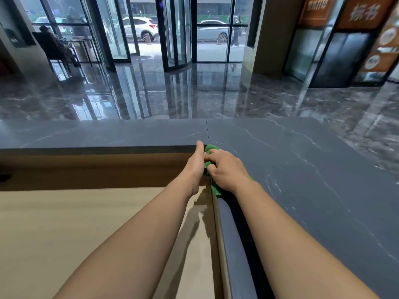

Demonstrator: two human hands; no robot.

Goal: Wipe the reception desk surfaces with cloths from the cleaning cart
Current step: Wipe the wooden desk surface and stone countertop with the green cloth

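A green cloth (209,150) is bunched at the inner corner of the dark grey marble counter (302,169), where the front run meets the right run. My right hand (226,169) lies on top of the cloth and presses it on the counter's edge. My left hand (196,165) grips the cloth from the left side, thumb up against the corner. Most of the cloth is hidden under both hands; a strip hangs down below the right wrist (216,192).
Below the counter lies a lower beige desk surface (86,223) with a brown wooden back panel (97,169). Beyond the counter stretches a glossy marble lobby floor (172,93), with glass doors (177,35) and a seated person (56,46) far left.
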